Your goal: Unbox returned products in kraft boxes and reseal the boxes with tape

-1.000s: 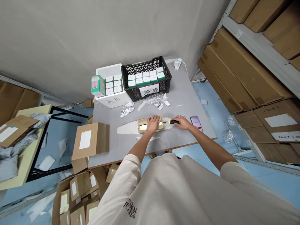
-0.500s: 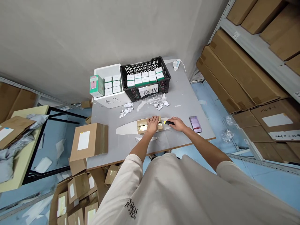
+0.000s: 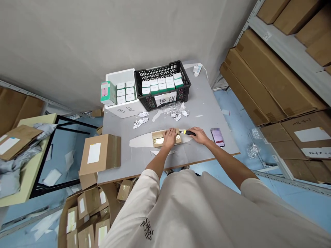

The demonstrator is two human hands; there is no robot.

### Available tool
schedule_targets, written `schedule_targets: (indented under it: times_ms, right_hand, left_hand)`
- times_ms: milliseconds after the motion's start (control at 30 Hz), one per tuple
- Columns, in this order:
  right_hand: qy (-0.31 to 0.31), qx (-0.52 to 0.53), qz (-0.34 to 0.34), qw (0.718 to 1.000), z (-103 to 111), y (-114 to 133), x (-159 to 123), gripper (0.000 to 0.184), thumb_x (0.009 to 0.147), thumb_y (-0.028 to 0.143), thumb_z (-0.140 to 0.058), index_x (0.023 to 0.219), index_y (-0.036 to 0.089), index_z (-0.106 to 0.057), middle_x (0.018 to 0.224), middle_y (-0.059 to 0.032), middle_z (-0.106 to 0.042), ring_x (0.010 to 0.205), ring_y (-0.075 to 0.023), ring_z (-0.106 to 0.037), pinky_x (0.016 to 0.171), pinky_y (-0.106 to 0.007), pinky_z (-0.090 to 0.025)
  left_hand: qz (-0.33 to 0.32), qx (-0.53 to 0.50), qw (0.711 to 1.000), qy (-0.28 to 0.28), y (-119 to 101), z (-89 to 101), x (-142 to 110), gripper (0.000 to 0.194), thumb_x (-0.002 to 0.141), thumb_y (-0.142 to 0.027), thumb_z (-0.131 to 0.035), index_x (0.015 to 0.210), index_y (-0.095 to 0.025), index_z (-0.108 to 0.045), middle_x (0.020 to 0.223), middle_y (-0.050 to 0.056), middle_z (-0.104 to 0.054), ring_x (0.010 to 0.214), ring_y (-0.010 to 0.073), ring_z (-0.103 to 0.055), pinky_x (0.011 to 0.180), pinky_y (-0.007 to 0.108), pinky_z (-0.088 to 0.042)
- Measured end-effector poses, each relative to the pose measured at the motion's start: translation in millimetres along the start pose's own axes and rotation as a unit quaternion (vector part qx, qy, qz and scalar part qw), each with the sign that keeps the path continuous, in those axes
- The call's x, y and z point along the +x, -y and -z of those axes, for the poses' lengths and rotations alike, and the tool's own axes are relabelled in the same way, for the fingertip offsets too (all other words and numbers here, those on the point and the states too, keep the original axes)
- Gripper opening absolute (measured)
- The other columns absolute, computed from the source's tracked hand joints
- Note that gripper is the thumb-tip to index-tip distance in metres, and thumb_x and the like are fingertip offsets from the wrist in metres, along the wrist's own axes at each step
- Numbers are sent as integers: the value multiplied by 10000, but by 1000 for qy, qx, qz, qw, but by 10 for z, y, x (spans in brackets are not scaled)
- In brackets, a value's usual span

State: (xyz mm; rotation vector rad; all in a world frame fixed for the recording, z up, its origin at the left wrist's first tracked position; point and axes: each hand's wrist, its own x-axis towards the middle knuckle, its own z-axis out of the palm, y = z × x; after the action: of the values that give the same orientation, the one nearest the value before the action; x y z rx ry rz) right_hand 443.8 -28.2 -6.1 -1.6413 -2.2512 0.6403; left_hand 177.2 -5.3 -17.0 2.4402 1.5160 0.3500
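A small taped cardboard box (image 3: 158,139) lies on a pale paper sheet (image 3: 138,141) near the table's front edge. My left hand (image 3: 169,137) grips it from above, fingers bent over its top. A yellow-and-black utility knife (image 3: 189,132) is held in my right hand (image 3: 198,135), closed around the handle. Its tip points left at the right end of the box; whether the blade touches the cardboard is too small to tell. A phone (image 3: 217,137) with a lit screen lies to the right of my right hand.
Behind stand a black crate (image 3: 165,98) and a white foam box (image 3: 121,111), both holding small white-and-green boxes. Crumpled paper (image 3: 141,122) and clear plastic wrap (image 3: 172,108) lie before them. A larger carton (image 3: 98,151) sits at the left edge; a carton of parcels (image 3: 62,220) stands below.
The knife and my right hand have shifted slightly away from the left hand at the box's right end. The whole view has turned a little; the left hand keeps its grip.
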Motion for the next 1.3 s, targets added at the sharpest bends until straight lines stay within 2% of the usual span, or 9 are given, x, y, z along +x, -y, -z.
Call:
schedule_targets:
  times_ms: [133,233,433,600,700,867,1067,1200,1300]
  right_hand:
    - [19,-14,20,1000,42,1,112,439,970,334,-598,1408,321,-629,1293,-94,-666,1160,-315,-556,960,-429,-382]
    - [8,-16,-5,1000,51,-80,125,443,954,326,-613,1396,308,-635,1284,-97,-670,1166,-321,-562,954,-429,-397]
    - [-48,-14,-149,988,-122,-388,-281,434,917,315,-616,1343,239,-649,1249,-116,-668,1129,-306,-592,945,-408,-445]
    - [-58,-34,-289,955,-368,-618,-717,375,905,340,-601,1249,216,-685,1217,-141,-657,1131,-318,-599,938,-430,-458]
    - [-69,-51,-340,937,-452,-750,-861,363,887,343,-608,1211,204,-695,1224,-165,-639,1151,-336,-584,988,-481,-431]
    - [-71,-50,-340,936,-491,-971,-865,377,878,331,-595,1209,176,-686,1272,-188,-591,1234,-353,-531,1058,-505,-378]
    - [-58,-58,-358,930,-577,-1156,-745,416,877,352,-594,1227,144,-679,1276,-208,-580,1213,-358,-523,1078,-502,-348]
    - [-63,-79,-347,933,-623,-1149,-757,432,879,321,-578,1260,137,-660,1311,-213,-569,1266,-371,-481,1105,-527,-304]
    - [-73,-71,-322,941,-614,-1040,-748,417,892,276,-543,1276,160,-654,1348,-196,-563,1292,-367,-466,1114,-545,-294]
  left_hand:
    - [7,4,1000,0,-7,9,-17,478,1067,-305,-305,1485,-193,-508,1526,152,-554,1470,252,-442,1187,482,-278]
    - [3,2,1000,0,-9,39,-37,467,1069,-340,-314,1462,-188,-516,1542,151,-535,1487,247,-420,1194,470,-284]
    - [-11,-3,1000,-3,9,79,-103,505,1030,-381,-414,1484,-175,-490,1597,155,-459,1522,277,-357,1233,485,-254]
    - [-4,9,1000,3,-2,90,-239,509,1030,-371,-407,1498,-188,-485,1629,150,-406,1530,295,-333,1249,503,-237]
    - [7,10,1000,10,-9,127,-353,487,1035,-350,-392,1489,-207,-498,1624,149,-412,1526,289,-339,1246,512,-248]
    - [29,29,999,17,31,220,-532,471,1044,-332,-368,1487,-239,-501,1613,137,-429,1541,273,-319,1244,515,-245]
    - [61,51,997,9,167,301,-731,466,1056,-354,-348,1477,-240,-510,1621,133,-415,1548,267,-308,1245,502,-233]
    - [87,57,995,2,270,360,-862,466,1052,-348,-349,1476,-240,-510,1629,142,-403,1551,266,-303,1231,502,-256]
    - [114,52,992,-8,354,406,-939,470,1048,-340,-345,1478,-239,-505,1627,152,-403,1540,274,-325,1212,514,-279]
